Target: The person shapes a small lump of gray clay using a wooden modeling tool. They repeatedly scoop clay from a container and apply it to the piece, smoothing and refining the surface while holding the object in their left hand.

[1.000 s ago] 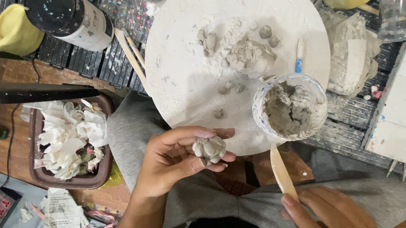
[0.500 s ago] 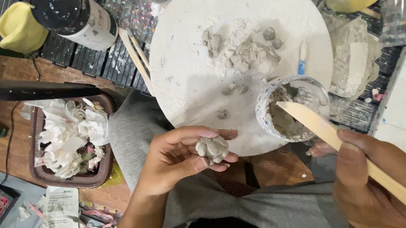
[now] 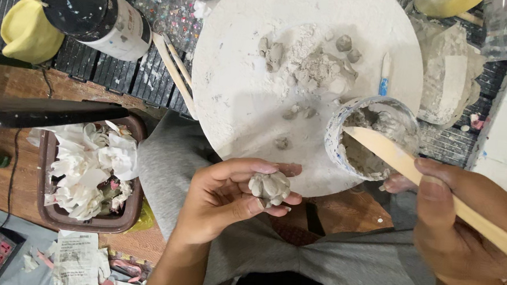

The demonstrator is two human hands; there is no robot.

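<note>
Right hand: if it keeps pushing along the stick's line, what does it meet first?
The right hand points its wooden stick up-left into the small cup; the grey paste inside likely comes first, though depth is unclear.

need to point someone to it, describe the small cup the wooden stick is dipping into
Start at the big round white board dusted with clay. At its lower right edge sits the small cup, blue-speckled and full of grey slurry, the only container with the wooden stick reaching in.
</note>
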